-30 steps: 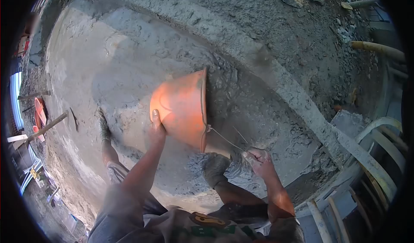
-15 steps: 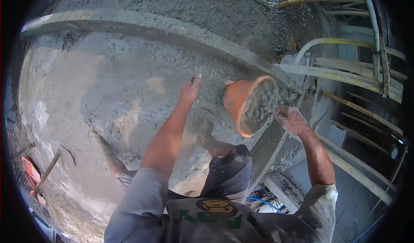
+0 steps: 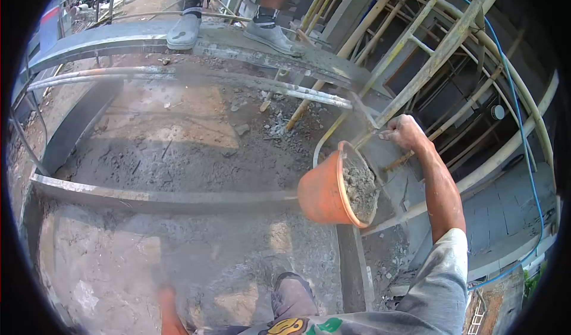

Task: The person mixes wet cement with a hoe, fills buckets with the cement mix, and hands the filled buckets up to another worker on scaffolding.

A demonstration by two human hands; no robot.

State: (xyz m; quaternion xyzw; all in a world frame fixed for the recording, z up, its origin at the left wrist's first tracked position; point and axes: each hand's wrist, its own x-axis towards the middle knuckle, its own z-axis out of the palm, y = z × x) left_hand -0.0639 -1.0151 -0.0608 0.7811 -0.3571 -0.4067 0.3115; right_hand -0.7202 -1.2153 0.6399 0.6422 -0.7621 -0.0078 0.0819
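Observation:
An orange bucket [image 3: 320,193] full of wet grey concrete [image 3: 360,191] hangs tilted, its mouth facing right. My right hand [image 3: 406,133] is up beside the bucket's rim, fingers closed on what appears to be its thin handle, mostly lost against the background. Low in the view, what looks like my left hand [image 3: 167,302] is smeared by motion over the wet concrete floor [image 3: 113,258], and its fingers cannot be made out. My knee [image 3: 291,296] shows at the bottom.
Another person's shoes [image 3: 183,32] stand on a raised concrete beam [image 3: 238,52] at the top. A low form board [image 3: 160,201] crosses behind the bucket. Yellowish scaffold pipes [image 3: 416,85] and a blue hose [image 3: 513,91] crowd the right side.
My head has tilted up, bringing the other person's feet into view. The bucket has swung up and away with my right hand. My left hand has dropped toward the lower edge.

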